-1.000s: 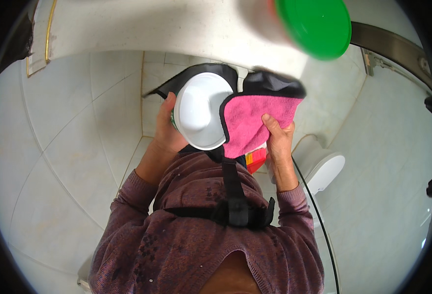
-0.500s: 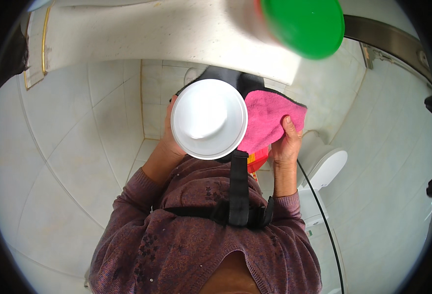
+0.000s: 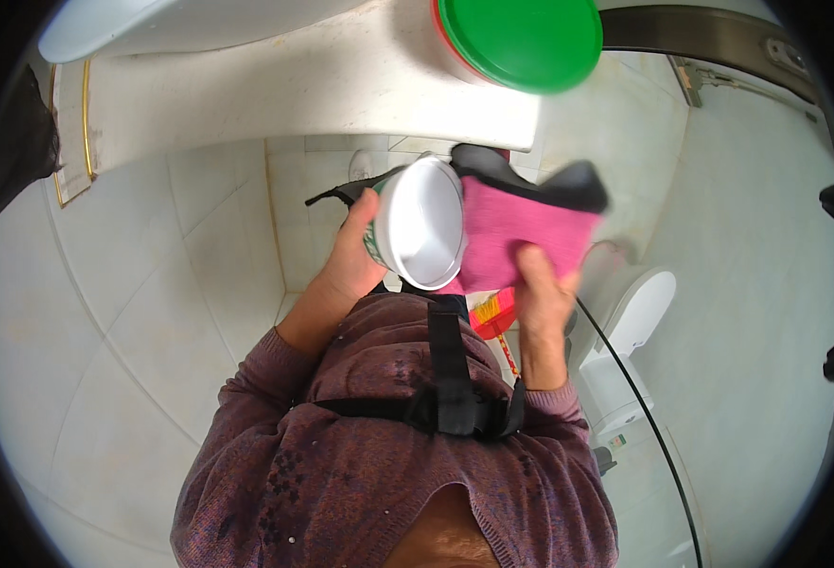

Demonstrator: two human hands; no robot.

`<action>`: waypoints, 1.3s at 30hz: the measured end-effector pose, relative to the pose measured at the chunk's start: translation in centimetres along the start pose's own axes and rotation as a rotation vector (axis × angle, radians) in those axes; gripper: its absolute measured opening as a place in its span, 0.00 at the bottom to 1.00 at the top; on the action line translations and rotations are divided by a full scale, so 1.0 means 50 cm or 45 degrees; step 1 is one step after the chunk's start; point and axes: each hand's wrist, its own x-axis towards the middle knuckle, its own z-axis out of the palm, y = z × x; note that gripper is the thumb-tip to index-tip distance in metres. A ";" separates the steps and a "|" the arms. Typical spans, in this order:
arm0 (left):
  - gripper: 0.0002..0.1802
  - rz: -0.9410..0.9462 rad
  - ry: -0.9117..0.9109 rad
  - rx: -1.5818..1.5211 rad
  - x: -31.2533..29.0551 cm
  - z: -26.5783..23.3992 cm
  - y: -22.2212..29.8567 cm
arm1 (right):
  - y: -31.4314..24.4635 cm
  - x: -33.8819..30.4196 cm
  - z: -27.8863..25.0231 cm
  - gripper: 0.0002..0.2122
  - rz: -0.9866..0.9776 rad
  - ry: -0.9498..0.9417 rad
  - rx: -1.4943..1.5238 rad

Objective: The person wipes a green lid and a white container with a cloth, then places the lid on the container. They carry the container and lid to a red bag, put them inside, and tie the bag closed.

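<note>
I see a white surface (image 3: 341, 85) up high, and a tub with a green lid (image 3: 521, 38) sits on its edge. A white toilet (image 3: 639, 312) stands off to the right on the tiled floor (image 3: 123, 312), and a small red thing (image 3: 492, 312) lies on the floor between the arms. A black strap (image 3: 440, 369) runs across the purple sweater (image 3: 341, 473).

My left hand (image 3: 351, 260) is lifted in front of the chest. Its grip is wrapped tight around a white cup (image 3: 421, 222), tipped so I look right into its open mouth. The cup is just under the surface edge.

My right hand (image 3: 544, 293) is also lifted, thumb up. Its grip is pinched on a pink cloth (image 3: 516, 232) with a dark edge. The cloth touches the cup's right rim and hides a bit of it. Both elbows are bent, with the hands near each other.
</note>
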 end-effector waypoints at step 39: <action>0.30 -0.008 -0.080 0.008 -0.043 0.042 0.021 | -0.025 -0.033 0.029 0.16 -0.957 -0.815 -1.227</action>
